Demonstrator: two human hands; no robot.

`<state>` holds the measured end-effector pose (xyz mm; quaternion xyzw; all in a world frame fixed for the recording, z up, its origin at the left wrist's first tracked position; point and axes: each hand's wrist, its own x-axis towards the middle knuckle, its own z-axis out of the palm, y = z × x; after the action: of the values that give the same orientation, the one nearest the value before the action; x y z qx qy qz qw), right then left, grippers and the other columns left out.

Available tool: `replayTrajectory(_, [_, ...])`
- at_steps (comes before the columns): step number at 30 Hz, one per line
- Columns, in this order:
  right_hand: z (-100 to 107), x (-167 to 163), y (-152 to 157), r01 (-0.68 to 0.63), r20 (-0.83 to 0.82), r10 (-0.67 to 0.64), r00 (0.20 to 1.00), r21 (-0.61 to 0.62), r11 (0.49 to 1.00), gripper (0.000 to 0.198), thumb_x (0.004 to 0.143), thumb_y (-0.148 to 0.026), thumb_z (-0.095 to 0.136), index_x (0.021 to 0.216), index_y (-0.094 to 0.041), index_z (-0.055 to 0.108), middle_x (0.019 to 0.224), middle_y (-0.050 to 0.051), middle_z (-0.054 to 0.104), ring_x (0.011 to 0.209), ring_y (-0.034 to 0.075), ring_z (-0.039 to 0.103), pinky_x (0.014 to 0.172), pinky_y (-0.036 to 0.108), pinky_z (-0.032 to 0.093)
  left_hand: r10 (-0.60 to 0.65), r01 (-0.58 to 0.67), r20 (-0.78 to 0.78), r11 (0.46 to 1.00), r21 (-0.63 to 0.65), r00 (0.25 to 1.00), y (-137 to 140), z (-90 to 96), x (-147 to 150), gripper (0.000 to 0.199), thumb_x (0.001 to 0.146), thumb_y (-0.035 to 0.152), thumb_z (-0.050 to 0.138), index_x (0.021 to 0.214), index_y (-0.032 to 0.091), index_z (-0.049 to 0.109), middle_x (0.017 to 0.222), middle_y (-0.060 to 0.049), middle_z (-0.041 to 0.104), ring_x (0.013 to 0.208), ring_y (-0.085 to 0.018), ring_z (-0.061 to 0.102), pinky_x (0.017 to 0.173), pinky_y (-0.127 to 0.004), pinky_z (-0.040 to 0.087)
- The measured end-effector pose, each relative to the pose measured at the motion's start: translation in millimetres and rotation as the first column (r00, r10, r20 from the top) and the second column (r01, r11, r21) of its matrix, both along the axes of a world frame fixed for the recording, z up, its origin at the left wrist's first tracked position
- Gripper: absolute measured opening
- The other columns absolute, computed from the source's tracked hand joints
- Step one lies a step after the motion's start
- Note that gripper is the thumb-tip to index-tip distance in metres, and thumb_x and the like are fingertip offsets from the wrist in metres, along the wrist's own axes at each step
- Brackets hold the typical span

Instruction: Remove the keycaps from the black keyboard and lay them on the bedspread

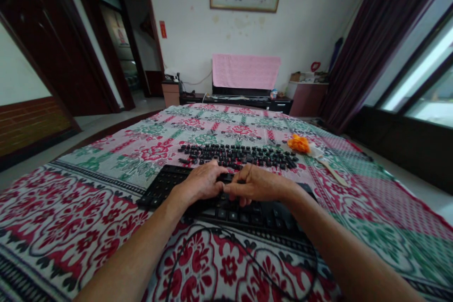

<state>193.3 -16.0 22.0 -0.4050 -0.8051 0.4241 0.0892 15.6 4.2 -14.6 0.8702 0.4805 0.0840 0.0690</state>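
A black keyboard [233, 217] lies on a patterned cloth, with both my hands over its middle. My left hand [203, 180] is closed against the keyboard, thumb on the near side and fingers toward the far edge. Beside it, my right hand [256, 183] has thumb and forefinger pinched together low over the keys. Whatever sits between those fingertips is too small and hidden to name. Just beyond the keyboard, several loose black keycaps [237, 155] are spread in rough rows. The keyboard's near row and left end show keys in place; my hands cover the middle.
A thin black cable [262, 269] loops across the cloth [88, 207] in front of the keyboard. To the right lie a bright orange ruffled bundle [299, 144] and a flat pale-handled brush [334, 173]. A pink towel [246, 71] hangs over something on the low cabinet behind.
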Motion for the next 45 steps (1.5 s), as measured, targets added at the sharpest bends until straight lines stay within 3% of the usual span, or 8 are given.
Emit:
replayTrajectory(15, [-2.0,-0.4,-2.0,-0.014,-0.039,0.014,0.999,0.002,1.0,0.043,0.077,-0.052,0.048,0.071,-0.013,0.065,0.054,0.003,0.063,0.046,0.009,0.056,0.045,0.017,0.042,0.006,-0.006,-0.008,1.0,-0.001,1.0,0.3,0.9,-1.0,0.037,0.074,0.034,0.051,0.111,0.031,0.056,0.092,-0.002,0.053,0.081,-0.015,0.056,0.066,-0.021,0.041])
replayTrajectory(23, [-9.7,-7.6,-1.7,0.019,-0.082,-0.008,0.997,0.131,0.991,0.046,0.077,-0.054,0.047,0.065,-0.012,0.063,0.047,0.001,0.058,0.04,0.008,0.052,0.04,0.016,0.037,-0.013,0.013,-0.024,1.0,0.002,1.0,-2.1,3.0,-0.5,0.029,0.075,0.041,0.051,0.101,0.03,0.06,0.086,-0.002,0.052,0.076,-0.015,0.055,0.061,-0.022,0.039])
replayTrajectory(29, [-8.0,-8.5,-3.1,0.023,-0.119,-0.002,0.993,0.18,0.983,0.045,0.079,-0.05,0.047,0.063,-0.011,0.061,0.046,0.001,0.056,0.04,0.008,0.051,0.038,0.015,0.036,-0.028,0.028,-0.015,1.0,0.009,1.0,0.6,0.5,-2.2,0.034,0.078,0.05,0.044,0.101,0.03,0.059,0.086,-0.002,0.052,0.076,-0.015,0.054,0.06,-0.022,0.039])
replayTrajectory(34, [-10.7,-7.8,-3.2,0.013,-0.137,0.022,0.99,0.249,0.968,0.043,0.08,-0.046,0.046,0.063,-0.01,0.061,0.047,0.001,0.056,0.039,0.007,0.05,0.037,0.015,0.034,0.003,-0.003,-0.007,1.0,0.002,1.0,-1.5,0.4,-2.1,0.03,0.078,0.045,0.046,0.1,0.029,0.059,0.088,-0.002,0.052,0.078,-0.014,0.054,0.06,-0.021,0.038])
replayTrajectory(41, [-18.2,-4.9,0.2,0.07,-0.198,-0.028,0.98,0.211,0.975,0.045,0.082,-0.047,0.042,0.06,-0.011,0.059,0.047,0.001,0.055,0.039,0.007,0.05,0.037,0.015,0.035,0.021,-0.021,0.018,1.0,-0.013,1.0,-6.8,-1.1,-2.6,0.027,0.077,0.035,0.048,0.103,0.029,0.055,0.095,-0.001,0.051,0.084,-0.015,0.054,0.067,-0.022,0.04])
replayTrajectory(45, [-18.3,-5.0,-1.9,0.057,-0.174,-0.01,0.985,0.272,0.961,0.046,0.084,-0.046,0.039,0.062,-0.012,0.059,0.043,-0.001,0.052,0.037,0.006,0.046,0.038,0.015,0.034,0.006,-0.006,0.022,1.0,-0.004,1.0,-6.4,-1.2,-3.1,0.028,0.078,0.036,0.047,0.104,0.029,0.055,0.094,-0.002,0.051,0.083,-0.015,0.054,0.065,-0.022,0.04])
